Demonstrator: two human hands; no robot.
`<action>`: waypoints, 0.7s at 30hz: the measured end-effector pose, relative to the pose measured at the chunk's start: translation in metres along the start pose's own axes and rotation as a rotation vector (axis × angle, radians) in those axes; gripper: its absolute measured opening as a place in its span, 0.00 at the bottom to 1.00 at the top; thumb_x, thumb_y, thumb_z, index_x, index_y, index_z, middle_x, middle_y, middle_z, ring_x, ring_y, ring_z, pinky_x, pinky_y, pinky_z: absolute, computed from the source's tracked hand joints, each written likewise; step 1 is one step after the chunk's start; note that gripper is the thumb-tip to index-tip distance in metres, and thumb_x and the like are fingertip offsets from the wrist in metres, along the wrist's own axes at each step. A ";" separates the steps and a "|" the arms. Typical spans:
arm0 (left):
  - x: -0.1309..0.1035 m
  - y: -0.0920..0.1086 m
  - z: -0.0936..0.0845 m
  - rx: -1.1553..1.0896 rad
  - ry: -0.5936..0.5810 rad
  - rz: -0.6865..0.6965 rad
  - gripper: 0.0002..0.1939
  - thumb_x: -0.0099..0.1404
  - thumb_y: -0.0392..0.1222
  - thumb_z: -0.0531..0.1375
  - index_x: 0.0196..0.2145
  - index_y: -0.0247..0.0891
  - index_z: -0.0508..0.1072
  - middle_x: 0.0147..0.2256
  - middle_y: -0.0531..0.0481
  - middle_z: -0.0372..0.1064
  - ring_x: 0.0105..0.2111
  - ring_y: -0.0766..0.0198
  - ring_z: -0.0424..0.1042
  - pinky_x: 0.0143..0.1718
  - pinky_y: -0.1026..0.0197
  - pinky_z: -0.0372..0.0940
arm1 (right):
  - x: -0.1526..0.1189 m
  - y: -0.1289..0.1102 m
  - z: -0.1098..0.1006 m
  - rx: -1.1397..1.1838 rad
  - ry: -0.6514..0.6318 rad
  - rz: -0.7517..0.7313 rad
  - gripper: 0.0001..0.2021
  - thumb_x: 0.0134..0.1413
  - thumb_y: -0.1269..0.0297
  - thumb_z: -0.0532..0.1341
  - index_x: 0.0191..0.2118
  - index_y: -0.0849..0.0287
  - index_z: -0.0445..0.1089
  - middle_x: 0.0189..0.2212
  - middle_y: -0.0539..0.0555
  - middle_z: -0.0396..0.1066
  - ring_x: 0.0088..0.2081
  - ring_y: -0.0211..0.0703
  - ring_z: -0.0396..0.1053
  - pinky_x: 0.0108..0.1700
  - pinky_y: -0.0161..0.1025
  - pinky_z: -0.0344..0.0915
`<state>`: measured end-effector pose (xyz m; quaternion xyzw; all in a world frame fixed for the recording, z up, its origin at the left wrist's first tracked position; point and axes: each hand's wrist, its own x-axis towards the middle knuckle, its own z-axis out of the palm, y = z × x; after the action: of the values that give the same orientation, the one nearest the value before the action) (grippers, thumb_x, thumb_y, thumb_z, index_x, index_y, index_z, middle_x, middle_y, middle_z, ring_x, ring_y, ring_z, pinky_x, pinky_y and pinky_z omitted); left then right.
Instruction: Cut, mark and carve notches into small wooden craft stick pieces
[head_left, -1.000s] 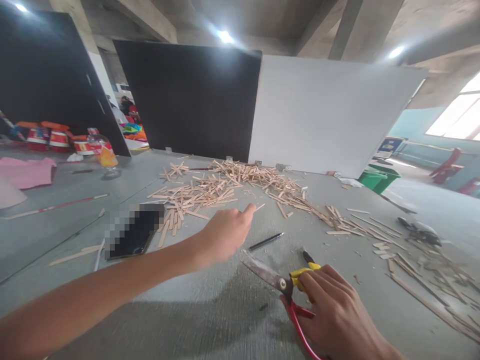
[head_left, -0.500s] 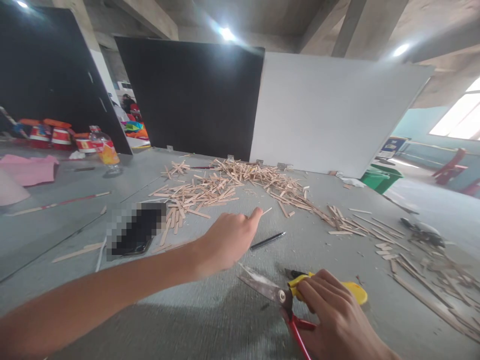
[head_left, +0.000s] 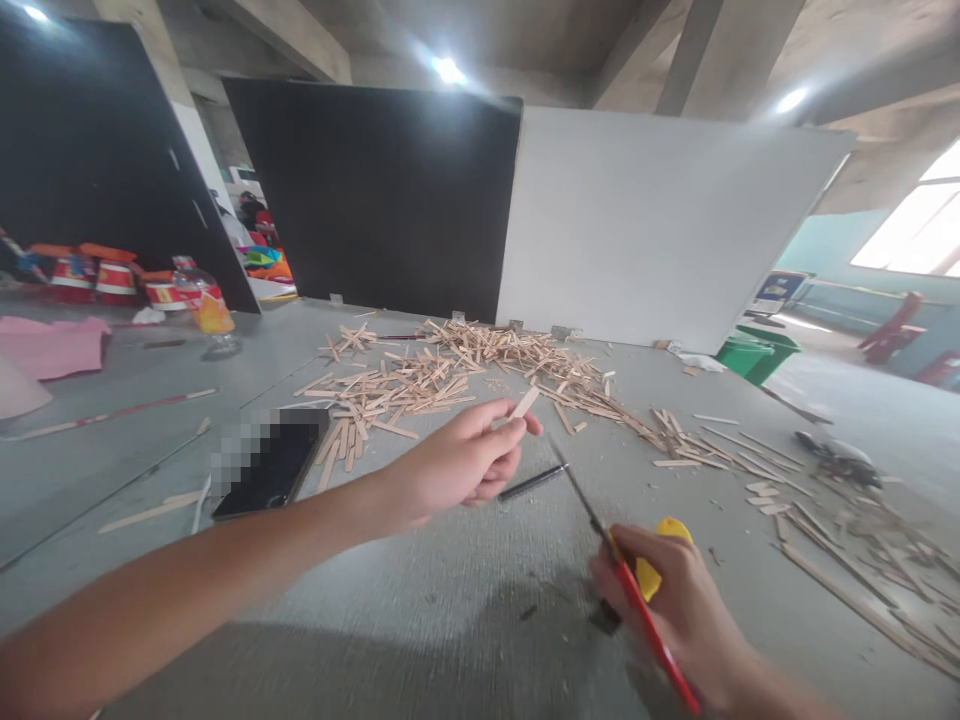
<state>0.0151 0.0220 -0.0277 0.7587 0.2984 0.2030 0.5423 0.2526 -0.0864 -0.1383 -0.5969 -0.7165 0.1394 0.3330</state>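
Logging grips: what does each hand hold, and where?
The left hand pinches a wooden stick by its near end. The right hand grips shears by the red handle; whether the yellow part belongs, I cannot tell.

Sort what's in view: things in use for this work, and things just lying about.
Likely in use:
Left hand, holding a flat wooden stick
Right hand, gripping red-handled shears
Heaped wooden sticks

Apparently just lying about:
Black pen
Phone
Bottle
Pink sheet
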 end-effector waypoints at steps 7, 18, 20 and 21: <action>-0.019 0.020 0.012 -0.475 -0.248 -0.055 0.11 0.78 0.38 0.51 0.56 0.44 0.59 0.32 0.57 0.64 0.20 0.75 0.54 0.21 0.67 0.49 | 0.014 0.010 -0.005 0.455 0.028 0.451 0.29 0.59 0.32 0.55 0.23 0.54 0.61 0.16 0.46 0.56 0.19 0.39 0.55 0.22 0.38 0.53; -0.029 0.019 0.028 -0.418 -0.257 0.039 0.18 0.81 0.47 0.48 0.64 0.49 0.48 0.37 0.51 0.72 0.24 0.69 0.72 0.25 0.65 0.67 | 0.019 0.003 -0.011 0.575 0.029 0.425 0.30 0.58 0.33 0.57 0.21 0.55 0.64 0.14 0.47 0.58 0.18 0.38 0.57 0.21 0.37 0.56; -0.030 0.017 0.030 -0.380 -0.183 0.052 0.17 0.81 0.49 0.47 0.63 0.51 0.49 0.37 0.51 0.73 0.24 0.67 0.74 0.24 0.65 0.67 | 0.012 0.000 -0.012 0.617 -0.010 0.420 0.29 0.60 0.34 0.56 0.22 0.55 0.65 0.15 0.47 0.59 0.18 0.39 0.57 0.22 0.37 0.56; -0.031 0.016 0.031 -0.338 -0.135 0.057 0.17 0.81 0.50 0.47 0.63 0.51 0.50 0.38 0.50 0.74 0.22 0.68 0.74 0.22 0.67 0.65 | 0.007 -0.002 -0.013 0.646 -0.035 0.410 0.29 0.61 0.35 0.56 0.23 0.55 0.65 0.15 0.47 0.59 0.19 0.39 0.58 0.22 0.38 0.57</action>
<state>0.0155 -0.0240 -0.0221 0.6767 0.2014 0.2140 0.6750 0.2587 -0.0824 -0.1254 -0.5897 -0.5071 0.4318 0.4568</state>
